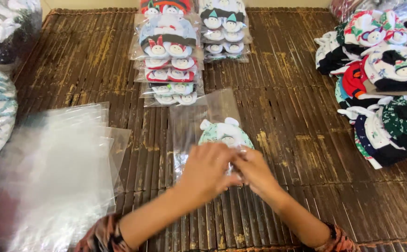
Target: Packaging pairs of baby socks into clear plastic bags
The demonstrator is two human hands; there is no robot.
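Nearest the camera, the left hand (208, 170) and right hand (255, 172) meet, each grip pinched shut on the lower edge of a clear plastic bag (203, 116) lying on the slatted table (297, 140). Inside sits a pale green sock pair (226, 133) with a snowman face, probably soft and light; the film looks slippery, best held by its edges.

A single head-worn camera looks steeply down and forward from close above a dark slatted mat (283, 116). The wearer's forearms enter from the bottom edge, the hands meeting at lower centre. No second view shares the scene.
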